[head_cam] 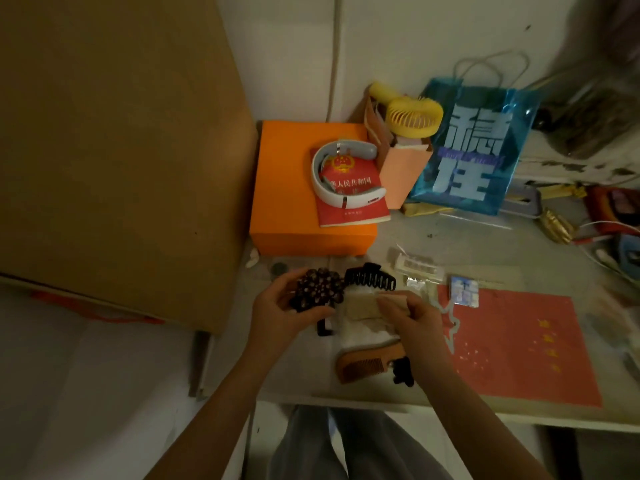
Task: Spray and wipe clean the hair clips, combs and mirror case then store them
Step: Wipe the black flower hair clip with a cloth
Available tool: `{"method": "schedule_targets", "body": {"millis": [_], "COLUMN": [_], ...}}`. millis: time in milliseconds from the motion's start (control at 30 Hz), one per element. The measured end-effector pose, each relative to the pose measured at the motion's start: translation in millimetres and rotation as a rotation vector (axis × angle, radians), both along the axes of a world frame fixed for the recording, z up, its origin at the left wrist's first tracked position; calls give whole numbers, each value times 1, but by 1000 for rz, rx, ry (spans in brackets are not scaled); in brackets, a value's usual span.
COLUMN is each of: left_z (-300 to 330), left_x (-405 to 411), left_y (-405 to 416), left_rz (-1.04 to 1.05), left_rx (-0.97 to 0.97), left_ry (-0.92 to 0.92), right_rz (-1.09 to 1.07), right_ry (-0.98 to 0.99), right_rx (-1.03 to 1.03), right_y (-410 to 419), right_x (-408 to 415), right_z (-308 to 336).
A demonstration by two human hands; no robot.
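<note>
At the centre of the frame, above the near edge of the table (398,244), the wiping step appears to be in hand. Largest to smallest: the orange box (287,188) stands at upper centre, well apart from the work; the pale cloth (360,306) lies bunched between the hands; the wooden comb (363,365) rests on the table just below it, touching a small dark clip (403,374); a black claw clip (370,277) sits just above the cloth. The left hand (280,306) has its grip closed round a dark studded hair clip (318,289), held clear of the table. The right hand (412,317) pinches a fold of the cloth. Recommendation: keep the studded clip steady, press the cloth into the gaps between studs, and turn the clip so its underside is covered. No spray bottle is visible.
</note>
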State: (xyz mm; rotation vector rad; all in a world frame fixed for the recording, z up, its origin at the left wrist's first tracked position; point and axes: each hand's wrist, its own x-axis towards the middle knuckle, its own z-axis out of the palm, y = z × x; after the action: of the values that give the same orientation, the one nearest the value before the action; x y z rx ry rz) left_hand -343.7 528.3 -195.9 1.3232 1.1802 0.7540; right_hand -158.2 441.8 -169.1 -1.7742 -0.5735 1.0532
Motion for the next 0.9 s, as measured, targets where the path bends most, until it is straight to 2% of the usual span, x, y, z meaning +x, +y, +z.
{"method": "schedule_targets", "body": {"millis": [67, 333, 667, 800, 900], "left_z": [23, 115, 198, 221, 238], "left_x": [12, 46, 73, 78, 79], "left_y": [11, 38, 58, 62, 66], "left_rz": [-9, -104, -182, -224, -228], "left_rx": [73, 297, 534, 643, 681], "left_ry": [-28, -130, -222, -209, -162], "right_rz": [-40, -238, -80, -20, -15], "right_ry": [-82, -100, -80, -5, 179], "right_rx": [77, 405, 752, 809, 739], "right_y": [12, 56, 71, 68, 67], "right_x": [5, 36, 46, 48, 54], "right_z": [13, 90, 184, 206, 221]}}
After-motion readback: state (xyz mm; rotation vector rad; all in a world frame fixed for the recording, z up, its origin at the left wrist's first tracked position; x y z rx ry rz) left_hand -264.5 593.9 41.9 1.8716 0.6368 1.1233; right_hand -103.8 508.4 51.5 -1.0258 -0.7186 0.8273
